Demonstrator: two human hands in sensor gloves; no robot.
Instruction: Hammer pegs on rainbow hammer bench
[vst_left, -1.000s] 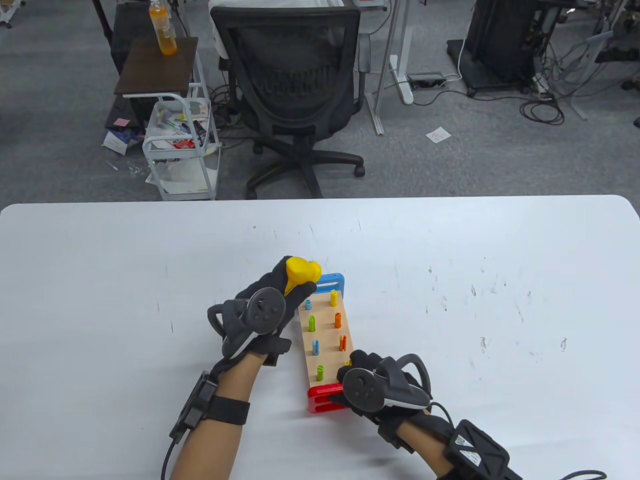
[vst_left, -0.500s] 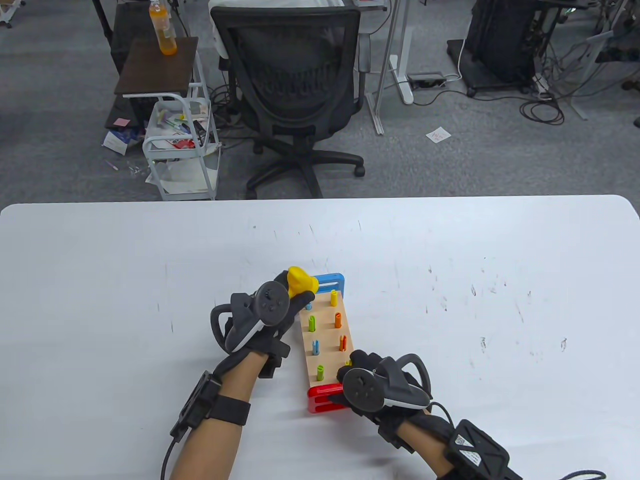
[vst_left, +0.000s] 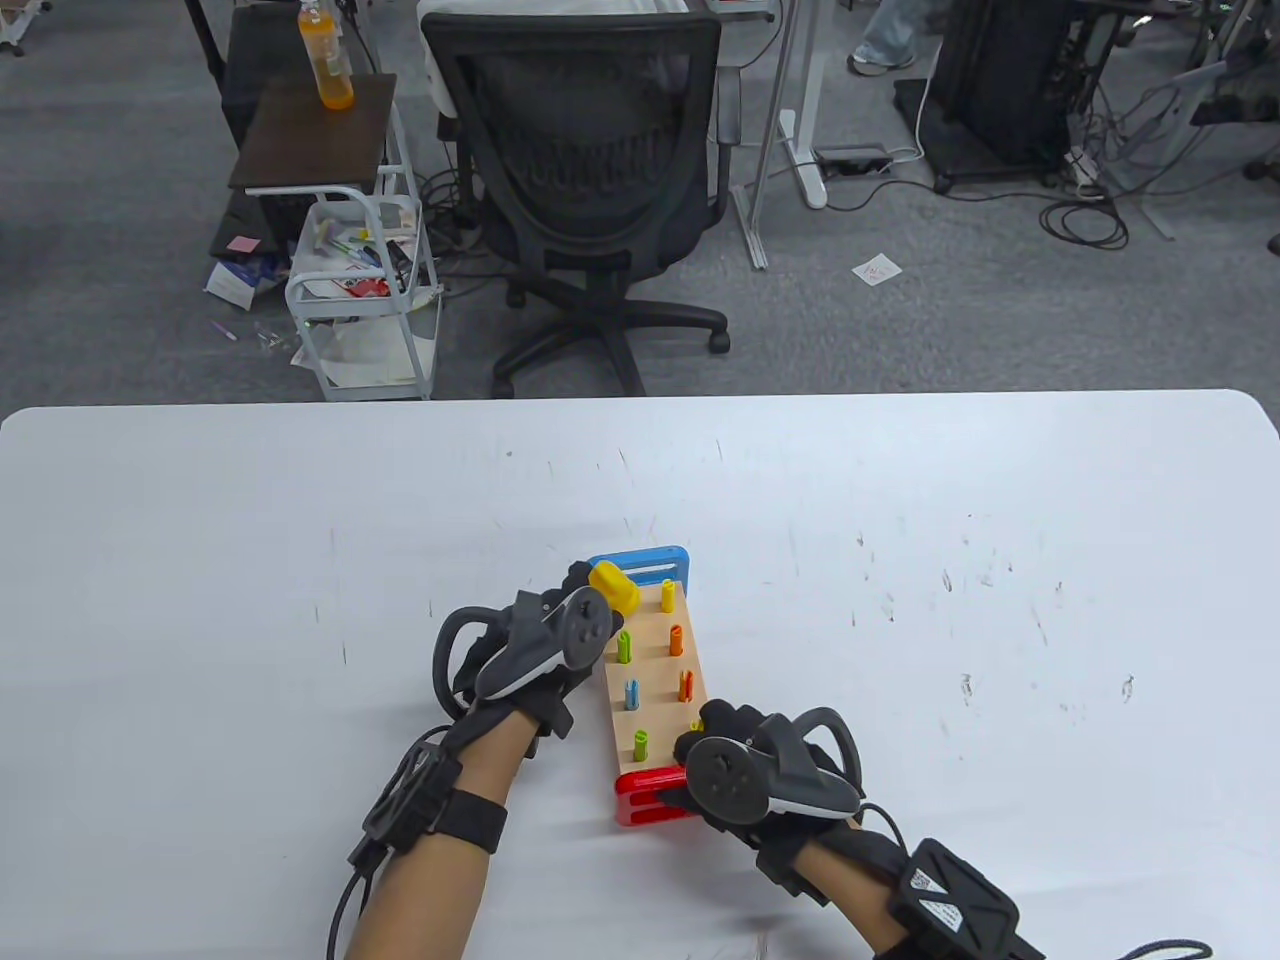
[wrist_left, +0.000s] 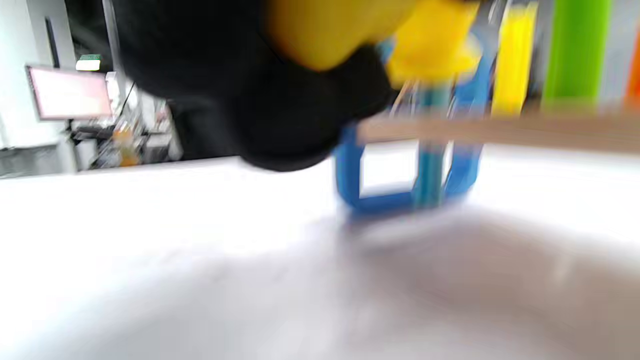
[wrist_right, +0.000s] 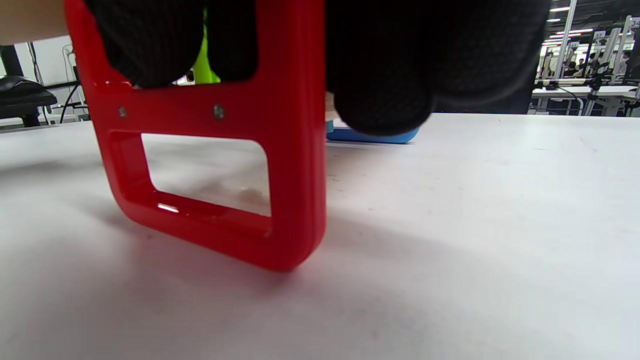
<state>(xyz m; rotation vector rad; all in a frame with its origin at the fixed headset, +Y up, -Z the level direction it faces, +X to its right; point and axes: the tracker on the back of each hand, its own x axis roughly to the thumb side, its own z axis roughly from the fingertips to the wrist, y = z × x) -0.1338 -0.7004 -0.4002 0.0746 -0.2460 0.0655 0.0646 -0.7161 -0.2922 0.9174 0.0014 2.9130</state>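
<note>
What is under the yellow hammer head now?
The hammer head sits over the blue peg at the bench far corner. The peg's top is covered; contact is unclear.

On the table (vst_left: 300, 560) before me the bench (vst_left: 655, 690) runs away from me between my hands, my left hand (vst_left: 530, 650) beside its far left corner with the hammer (vst_left: 614, 586) over a peg there, my right hand (vst_left: 745, 770) on its near right end.
</note>
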